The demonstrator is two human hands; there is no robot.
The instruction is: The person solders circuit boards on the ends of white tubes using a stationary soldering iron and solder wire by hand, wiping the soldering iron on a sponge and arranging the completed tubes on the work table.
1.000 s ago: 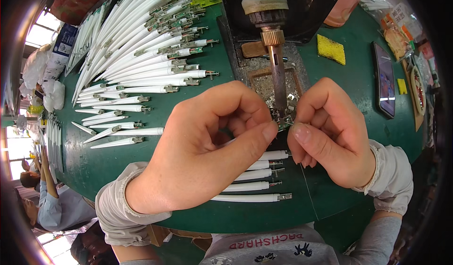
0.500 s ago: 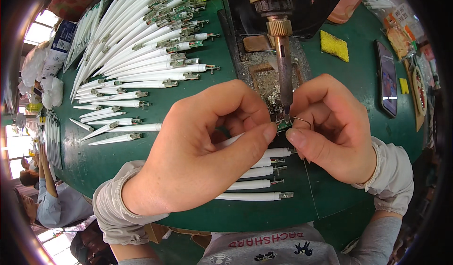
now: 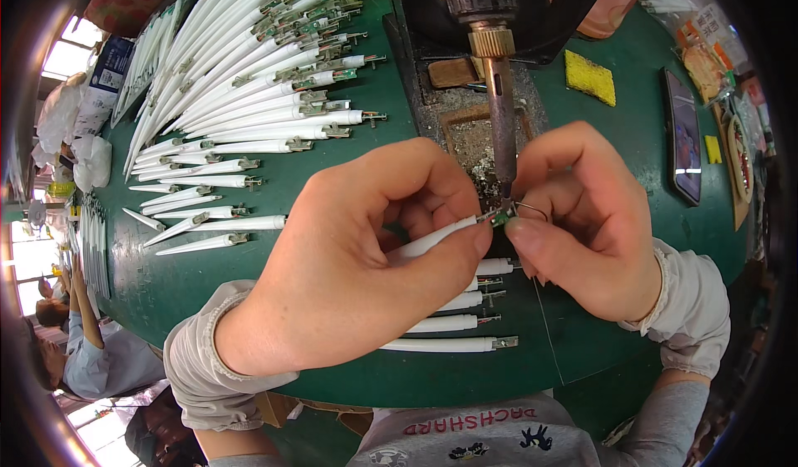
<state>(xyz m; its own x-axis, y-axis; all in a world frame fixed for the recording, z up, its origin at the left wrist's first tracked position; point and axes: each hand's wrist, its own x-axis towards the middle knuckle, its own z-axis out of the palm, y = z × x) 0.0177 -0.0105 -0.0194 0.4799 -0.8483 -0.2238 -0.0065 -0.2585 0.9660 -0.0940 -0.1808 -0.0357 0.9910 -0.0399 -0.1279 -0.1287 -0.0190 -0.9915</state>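
My left hand (image 3: 357, 259) grips a slim white plastic tube (image 3: 436, 238) between thumb and fingers. A small green circuit board (image 3: 499, 217) sticks out of the tube's right end, close under the tip of an upright soldering iron (image 3: 501, 118). Whether tip and board touch is too small to tell. My right hand (image 3: 590, 242) pinches a thin curved wire (image 3: 532, 209), its end near the board. Below my hands, several similar white tubes (image 3: 449, 345) lie in a row, their metal ends pointing right.
A large fan of white tubes with exposed ends (image 3: 224, 76) covers the table's left. Behind the iron sits its dirty stand (image 3: 465, 118). To the right are a yellow sponge (image 3: 589, 79), a phone (image 3: 682, 138) and plastic bags (image 3: 706, 34). Another person (image 3: 108, 363) sits far left.
The tube in my left hand has shifted a little, so more of it and of the green board shows. My left thumb sits slightly farther right; my right hand has barely moved.
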